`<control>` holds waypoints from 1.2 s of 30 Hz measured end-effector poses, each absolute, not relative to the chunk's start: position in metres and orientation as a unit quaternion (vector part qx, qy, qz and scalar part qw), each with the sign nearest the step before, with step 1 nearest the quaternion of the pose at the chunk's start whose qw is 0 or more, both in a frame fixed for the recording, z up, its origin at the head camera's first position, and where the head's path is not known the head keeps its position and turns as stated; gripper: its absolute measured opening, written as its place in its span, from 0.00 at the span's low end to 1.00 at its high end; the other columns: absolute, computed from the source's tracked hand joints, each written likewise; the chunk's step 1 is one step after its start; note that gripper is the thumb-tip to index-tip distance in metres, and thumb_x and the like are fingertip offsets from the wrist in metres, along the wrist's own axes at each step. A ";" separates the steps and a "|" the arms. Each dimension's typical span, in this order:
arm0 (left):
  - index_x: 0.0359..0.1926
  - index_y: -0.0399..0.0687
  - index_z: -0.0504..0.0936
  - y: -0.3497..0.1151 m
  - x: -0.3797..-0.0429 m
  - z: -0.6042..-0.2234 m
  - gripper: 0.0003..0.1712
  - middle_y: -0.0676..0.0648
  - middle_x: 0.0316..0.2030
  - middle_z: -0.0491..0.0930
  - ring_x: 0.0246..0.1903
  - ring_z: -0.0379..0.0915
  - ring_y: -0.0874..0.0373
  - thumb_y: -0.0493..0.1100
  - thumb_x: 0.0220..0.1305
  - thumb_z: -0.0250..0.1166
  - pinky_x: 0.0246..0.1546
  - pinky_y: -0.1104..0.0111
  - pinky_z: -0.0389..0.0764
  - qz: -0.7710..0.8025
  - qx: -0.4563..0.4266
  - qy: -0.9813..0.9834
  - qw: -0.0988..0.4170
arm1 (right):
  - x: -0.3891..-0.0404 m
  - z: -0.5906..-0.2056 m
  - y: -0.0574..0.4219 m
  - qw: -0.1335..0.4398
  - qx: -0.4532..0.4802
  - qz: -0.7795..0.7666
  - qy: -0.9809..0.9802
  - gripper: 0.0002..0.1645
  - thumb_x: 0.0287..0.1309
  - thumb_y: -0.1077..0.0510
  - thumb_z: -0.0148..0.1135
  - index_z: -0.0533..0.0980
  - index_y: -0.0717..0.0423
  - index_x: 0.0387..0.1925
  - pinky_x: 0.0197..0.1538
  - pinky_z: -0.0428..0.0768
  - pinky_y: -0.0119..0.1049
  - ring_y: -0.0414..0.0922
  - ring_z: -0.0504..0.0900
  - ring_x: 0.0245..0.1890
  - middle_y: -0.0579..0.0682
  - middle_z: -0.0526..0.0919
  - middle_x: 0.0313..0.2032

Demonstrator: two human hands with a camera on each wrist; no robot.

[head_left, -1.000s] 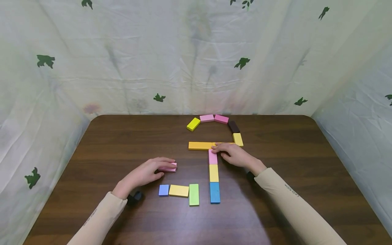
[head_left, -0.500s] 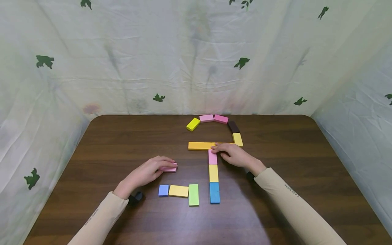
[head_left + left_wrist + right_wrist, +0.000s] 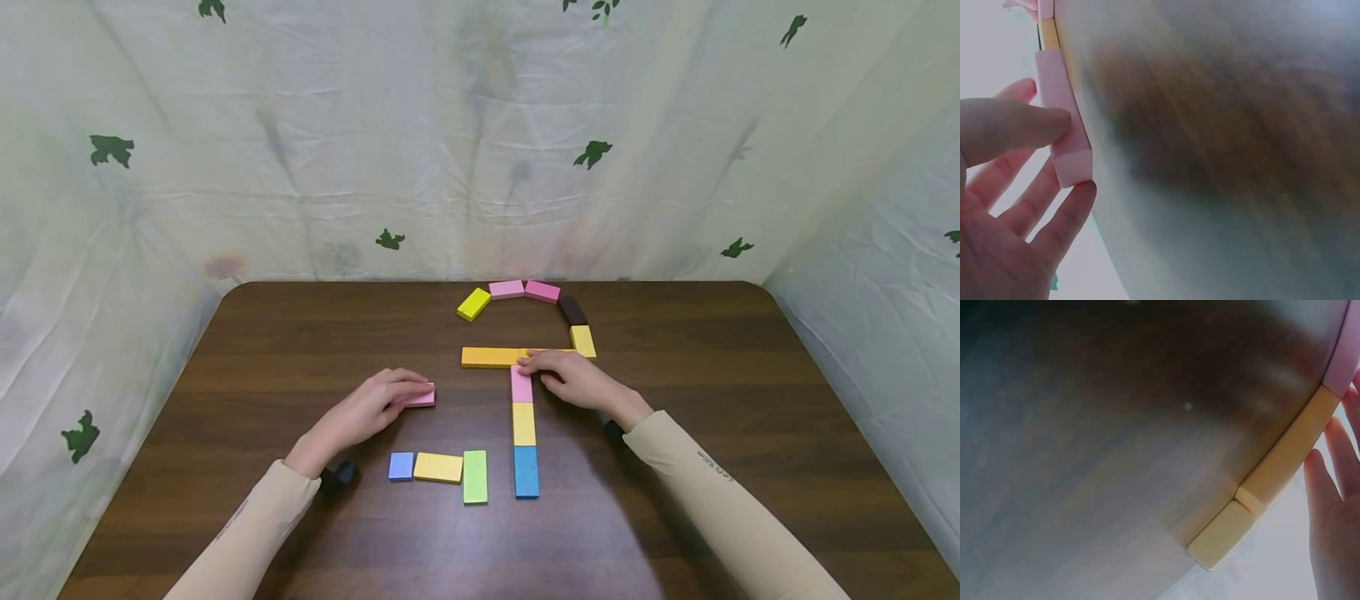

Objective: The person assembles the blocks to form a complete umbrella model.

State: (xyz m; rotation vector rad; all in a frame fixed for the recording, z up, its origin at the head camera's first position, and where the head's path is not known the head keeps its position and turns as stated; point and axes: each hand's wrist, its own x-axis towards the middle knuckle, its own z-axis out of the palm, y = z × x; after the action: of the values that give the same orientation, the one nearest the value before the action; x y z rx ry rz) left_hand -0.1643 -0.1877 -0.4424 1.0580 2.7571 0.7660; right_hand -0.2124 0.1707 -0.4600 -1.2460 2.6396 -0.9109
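Observation:
My left hand pinches a pink block at the left-middle of the table; in the left wrist view the thumb lies on one face of this pink block and the fingers are on its other side. My right hand rests with fingertips where the orange row meets another pink block. Part of the orange row is hidden under that hand. The right wrist view has the right hand's fingers along the edge of an orange block, not curled round it.
Below the pink block run a yellow and a blue block. A short row of blue, yellow and green blocks lies left of it. Several blocks, including a dark brown one, curve behind the orange row.
My left hand has moved slightly away from me, toward the back of the table, carrying the pink block along. My right hand and the other blocks have stayed in place.

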 end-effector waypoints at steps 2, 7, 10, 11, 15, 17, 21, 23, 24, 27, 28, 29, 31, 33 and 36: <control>0.56 0.40 0.79 -0.186 -0.166 -0.441 0.25 0.44 0.54 0.76 0.53 0.70 0.48 0.26 0.57 0.65 0.53 0.54 0.73 0.252 0.332 0.908 0.044 | -0.212 -0.460 0.171 0.042 -0.407 -0.297 0.863 0.20 0.59 0.73 0.54 0.79 0.61 0.51 0.61 0.68 0.44 0.50 0.70 0.62 0.53 0.81 0.52; 0.57 0.39 0.78 -0.180 -0.172 -0.442 0.24 0.43 0.54 0.75 0.54 0.70 0.48 0.26 0.58 0.64 0.54 0.54 0.72 0.252 0.327 0.910 0.023 | -0.212 -0.458 0.170 0.036 -0.411 -0.296 0.861 0.20 0.58 0.73 0.54 0.79 0.61 0.50 0.61 0.68 0.44 0.50 0.71 0.61 0.53 0.81 0.52; 0.58 0.39 0.78 -0.177 -0.177 -0.444 0.24 0.43 0.54 0.75 0.54 0.69 0.48 0.26 0.59 0.63 0.54 0.54 0.71 0.252 0.325 0.911 0.012 | -0.212 -0.458 0.170 0.035 -0.411 -0.297 0.861 0.19 0.58 0.73 0.54 0.80 0.61 0.50 0.61 0.67 0.44 0.50 0.71 0.61 0.52 0.81 0.52; 0.58 0.39 0.78 -0.176 -0.178 -0.444 0.24 0.43 0.54 0.75 0.54 0.69 0.48 0.26 0.59 0.63 0.54 0.54 0.71 0.254 0.325 0.911 0.009 | -0.212 -0.457 0.170 0.035 -0.411 -0.296 0.861 0.19 0.59 0.73 0.54 0.80 0.61 0.50 0.61 0.67 0.44 0.50 0.71 0.61 0.52 0.81 0.52; 0.58 0.40 0.78 -0.172 -0.185 -0.444 0.25 0.42 0.54 0.75 0.54 0.69 0.48 0.25 0.58 0.62 0.55 0.55 0.71 0.260 0.322 0.910 -0.004 | -0.211 -0.457 0.170 0.033 -0.412 -0.296 0.861 0.19 0.59 0.73 0.54 0.79 0.61 0.50 0.61 0.67 0.43 0.50 0.71 0.61 0.52 0.81 0.51; 0.57 0.39 0.79 -0.170 -0.188 -0.444 0.25 0.42 0.53 0.75 0.54 0.69 0.47 0.25 0.58 0.62 0.55 0.55 0.71 0.265 0.325 0.908 -0.011 | -0.211 -0.457 0.170 0.033 -0.412 -0.296 0.861 0.19 0.59 0.73 0.54 0.79 0.61 0.50 0.61 0.68 0.43 0.50 0.71 0.61 0.52 0.81 0.51; 0.57 0.39 0.78 -0.166 -0.195 -0.444 0.25 0.42 0.53 0.75 0.54 0.68 0.46 0.25 0.58 0.63 0.55 0.53 0.71 0.266 0.318 0.910 -0.018 | -0.211 -0.457 0.170 0.035 -0.411 -0.294 0.862 0.19 0.59 0.73 0.54 0.79 0.61 0.50 0.61 0.68 0.43 0.50 0.71 0.62 0.52 0.81 0.52; 0.58 0.40 0.78 -0.164 -0.198 -0.444 0.25 0.42 0.54 0.75 0.55 0.68 0.47 0.26 0.59 0.63 0.56 0.54 0.70 0.266 0.307 0.914 -0.010 | -0.211 -0.457 0.170 0.036 -0.410 -0.293 0.863 0.19 0.59 0.73 0.54 0.79 0.61 0.50 0.61 0.68 0.44 0.50 0.71 0.62 0.52 0.81 0.52; 0.59 0.41 0.78 -0.164 -0.200 -0.444 0.25 0.43 0.54 0.74 0.55 0.67 0.47 0.27 0.59 0.63 0.56 0.54 0.70 0.265 0.301 0.916 -0.004 | -0.211 -0.457 0.170 0.037 -0.410 -0.293 0.863 0.19 0.59 0.73 0.54 0.79 0.61 0.51 0.61 0.68 0.44 0.50 0.71 0.62 0.52 0.81 0.52; 0.60 0.42 0.77 -0.160 -0.206 -0.445 0.25 0.43 0.55 0.74 0.56 0.66 0.47 0.28 0.61 0.62 0.58 0.55 0.69 0.264 0.286 0.921 0.007 | -0.211 -0.457 0.170 0.037 -0.409 -0.294 0.863 0.19 0.59 0.73 0.54 0.79 0.61 0.50 0.61 0.68 0.44 0.50 0.71 0.62 0.52 0.81 0.52; 0.60 0.42 0.77 -0.159 -0.208 -0.445 0.25 0.42 0.56 0.73 0.56 0.66 0.47 0.28 0.61 0.62 0.58 0.55 0.68 0.262 0.283 0.923 0.008 | -0.211 -0.457 0.170 0.037 -0.409 -0.294 0.863 0.19 0.59 0.73 0.54 0.79 0.61 0.50 0.61 0.68 0.44 0.50 0.71 0.62 0.52 0.81 0.52; 0.60 0.42 0.77 -0.158 -0.210 -0.445 0.25 0.42 0.56 0.73 0.56 0.66 0.47 0.28 0.61 0.62 0.58 0.56 0.68 0.261 0.279 0.924 0.008 | -0.211 -0.456 0.170 0.037 -0.409 -0.294 0.863 0.19 0.59 0.73 0.54 0.79 0.61 0.50 0.61 0.68 0.44 0.50 0.71 0.62 0.52 0.81 0.51; 0.61 0.42 0.76 -0.155 -0.214 -0.445 0.25 0.42 0.56 0.73 0.57 0.66 0.47 0.29 0.61 0.62 0.59 0.56 0.67 0.261 0.271 0.927 0.009 | -0.210 -0.456 0.170 0.035 -0.410 -0.295 0.862 0.19 0.59 0.73 0.54 0.79 0.62 0.50 0.61 0.68 0.44 0.50 0.71 0.62 0.52 0.81 0.51; 0.61 0.42 0.76 -0.151 -0.218 -0.446 0.26 0.42 0.56 0.73 0.57 0.65 0.47 0.28 0.61 0.62 0.59 0.56 0.67 0.264 0.263 0.928 0.008 | -0.210 -0.455 0.170 0.033 -0.412 -0.297 0.861 0.19 0.59 0.73 0.54 0.79 0.62 0.50 0.61 0.68 0.44 0.51 0.71 0.61 0.53 0.81 0.51; 0.61 0.41 0.76 -0.146 -0.224 -0.447 0.26 0.41 0.56 0.73 0.56 0.66 0.47 0.28 0.61 0.62 0.58 0.56 0.68 0.266 0.256 0.929 0.003 | -0.209 -0.454 0.170 0.030 -0.415 -0.300 0.858 0.19 0.58 0.73 0.54 0.79 0.63 0.50 0.61 0.68 0.45 0.52 0.71 0.61 0.54 0.81 0.51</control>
State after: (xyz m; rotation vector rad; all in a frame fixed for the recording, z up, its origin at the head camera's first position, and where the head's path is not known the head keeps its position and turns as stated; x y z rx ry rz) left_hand -0.2243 -0.1464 -0.4471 0.8038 2.9144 0.8328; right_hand -0.2091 0.1696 -0.4535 -1.2799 2.6453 -0.9247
